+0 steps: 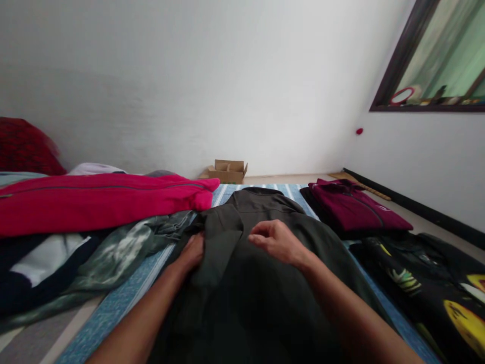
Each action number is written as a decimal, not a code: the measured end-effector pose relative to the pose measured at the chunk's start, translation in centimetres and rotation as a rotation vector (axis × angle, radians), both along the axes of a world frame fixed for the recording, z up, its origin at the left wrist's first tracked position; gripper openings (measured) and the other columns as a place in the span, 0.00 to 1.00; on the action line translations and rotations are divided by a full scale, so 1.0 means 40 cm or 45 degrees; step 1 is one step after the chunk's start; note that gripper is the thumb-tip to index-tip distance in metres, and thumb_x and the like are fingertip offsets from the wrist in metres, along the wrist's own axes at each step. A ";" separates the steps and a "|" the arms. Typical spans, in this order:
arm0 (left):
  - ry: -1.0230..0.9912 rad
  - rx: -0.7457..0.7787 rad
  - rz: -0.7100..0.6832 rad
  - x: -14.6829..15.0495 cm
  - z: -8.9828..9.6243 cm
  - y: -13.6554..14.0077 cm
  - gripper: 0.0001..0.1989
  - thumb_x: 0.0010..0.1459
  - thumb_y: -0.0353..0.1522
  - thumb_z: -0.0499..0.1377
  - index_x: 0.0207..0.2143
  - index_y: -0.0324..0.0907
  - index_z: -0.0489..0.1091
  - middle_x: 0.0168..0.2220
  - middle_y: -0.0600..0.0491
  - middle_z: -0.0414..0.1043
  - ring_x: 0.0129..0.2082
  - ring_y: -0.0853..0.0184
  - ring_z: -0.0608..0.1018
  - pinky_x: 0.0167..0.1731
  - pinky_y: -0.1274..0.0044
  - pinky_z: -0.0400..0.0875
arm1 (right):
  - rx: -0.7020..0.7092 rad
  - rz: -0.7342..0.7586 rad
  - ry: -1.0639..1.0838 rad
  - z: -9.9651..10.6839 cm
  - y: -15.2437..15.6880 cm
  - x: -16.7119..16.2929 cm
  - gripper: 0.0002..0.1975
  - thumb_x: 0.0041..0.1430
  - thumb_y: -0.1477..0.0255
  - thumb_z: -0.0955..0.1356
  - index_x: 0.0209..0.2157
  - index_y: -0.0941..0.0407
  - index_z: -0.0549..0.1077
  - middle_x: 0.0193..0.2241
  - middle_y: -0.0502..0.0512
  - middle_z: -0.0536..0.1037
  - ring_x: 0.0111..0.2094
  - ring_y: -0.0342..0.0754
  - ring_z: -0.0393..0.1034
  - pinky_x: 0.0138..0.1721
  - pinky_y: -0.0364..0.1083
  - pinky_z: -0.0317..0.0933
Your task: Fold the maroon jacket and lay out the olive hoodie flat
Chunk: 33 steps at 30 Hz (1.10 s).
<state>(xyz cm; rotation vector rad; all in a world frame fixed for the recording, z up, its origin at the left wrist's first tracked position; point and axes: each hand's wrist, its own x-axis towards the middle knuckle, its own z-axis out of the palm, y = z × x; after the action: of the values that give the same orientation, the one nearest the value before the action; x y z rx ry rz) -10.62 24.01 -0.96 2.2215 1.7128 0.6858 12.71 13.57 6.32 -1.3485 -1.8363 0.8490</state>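
A dark grey-green jacket (280, 288) lies spread out with its collar at the far end, and a sleeve is folded inward over its left part. My left hand (194, 251) is at the left edge of the jacket, by the folded sleeve (222, 242). Its fingers are closed on the cloth, and the fabric partly hides them. Over the middle of the jacket is my right hand (276, 240), its fingers loosely bent, with a gap between thumb and forefinger. Nothing shows in it.
Left of the jacket, a pink zipped garment (106, 199) lies on a heap with a tie-dyed green garment (125, 255). At right are a folded maroon garment (343, 205) and a black patterned garment (424, 283). A blue patterned sheet (151, 273) lies underneath. Beyond stands an open cardboard box (229, 174).
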 end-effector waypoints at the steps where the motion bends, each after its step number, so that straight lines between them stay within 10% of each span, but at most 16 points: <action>1: 0.019 -0.050 -0.079 -0.021 0.017 0.010 0.09 0.57 0.34 0.58 0.38 0.39 0.72 0.41 0.52 0.73 0.41 0.63 0.75 0.42 0.70 0.70 | 0.048 -0.197 -0.170 -0.005 -0.009 0.048 0.08 0.56 0.68 0.64 0.29 0.57 0.73 0.25 0.51 0.72 0.28 0.44 0.65 0.30 0.42 0.54; 5: 0.182 -0.108 -0.047 -0.072 0.090 0.021 0.09 0.51 0.30 0.52 0.25 0.43 0.73 0.30 0.51 0.77 0.39 0.58 0.76 0.41 0.73 0.67 | 0.000 -0.914 -0.819 -0.038 -0.052 0.216 0.11 0.57 0.67 0.63 0.39 0.56 0.73 0.38 0.62 0.74 0.40 0.55 0.68 0.37 0.48 0.58; 8: 0.263 -0.006 0.049 -0.019 0.138 -0.012 0.13 0.52 0.34 0.50 0.29 0.43 0.73 0.33 0.49 0.77 0.40 0.57 0.76 0.40 0.74 0.65 | -0.212 -1.073 -1.005 -0.067 -0.089 0.297 0.17 0.58 0.65 0.63 0.46 0.58 0.69 0.43 0.67 0.72 0.44 0.61 0.68 0.39 0.52 0.60; 12: 0.161 0.041 -0.321 0.156 0.155 -0.084 0.14 0.54 0.36 0.50 0.36 0.42 0.74 0.41 0.48 0.76 0.43 0.61 0.76 0.43 0.76 0.64 | -0.388 -1.092 -0.854 -0.111 -0.126 0.367 0.19 0.57 0.64 0.63 0.46 0.61 0.68 0.41 0.69 0.73 0.43 0.63 0.69 0.38 0.55 0.60; 23: -0.262 -0.203 -0.540 0.552 0.086 -0.155 0.19 0.53 0.43 0.55 0.16 0.41 0.68 0.17 0.53 0.67 0.21 0.66 0.71 0.24 0.77 0.58 | -0.185 -0.462 0.392 -0.137 -0.139 0.302 0.08 0.46 0.71 0.68 0.31 0.57 0.73 0.24 0.50 0.73 0.27 0.48 0.67 0.26 0.42 0.58; 33: -1.059 -0.712 -0.257 0.545 0.007 -0.121 0.02 0.40 0.28 0.58 0.18 0.39 0.68 0.16 0.56 0.68 0.17 0.69 0.70 0.18 0.79 0.59 | -0.380 0.197 0.254 -0.094 -0.144 0.258 0.05 0.51 0.72 0.65 0.30 0.57 0.71 0.20 0.44 0.64 0.21 0.38 0.56 0.21 0.38 0.48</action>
<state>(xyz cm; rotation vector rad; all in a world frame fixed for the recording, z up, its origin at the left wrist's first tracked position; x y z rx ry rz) 11.17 19.16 -0.66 1.3949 1.0608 0.7966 23.03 7.80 2.56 -1.2545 -1.7220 1.3335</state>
